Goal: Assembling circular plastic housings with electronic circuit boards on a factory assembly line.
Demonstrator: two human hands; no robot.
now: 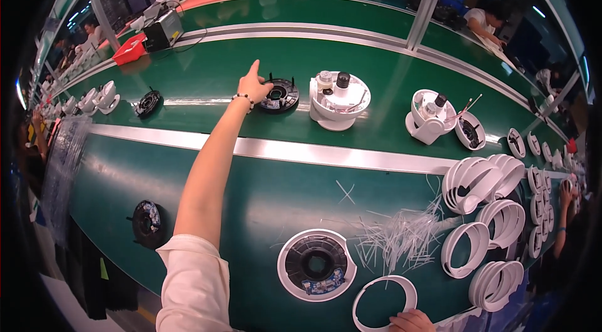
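My left arm reaches across to the far green strip. There my left hand (251, 89) has its index finger stretched out and its thumb apart, at the left edge of a black round base with a circuit board (290, 105); whether they touch is hard to see. At the lower edge my right hand (412, 321) has its fingers curled over the rim of a white plastic ring (358, 307), partly cut off by the view. Left of that ring, a white round housing (282, 269) lies with a black disc and blue circuit board (326, 283) inside.
White housings with motors (338, 120) (427, 131) stand on the far strip. A loose pile of thin white strips (401, 241) lies mid-table, with stacked white rings (464, 250) to its right. Another black base (148, 224) sits left. Other people work farther off.
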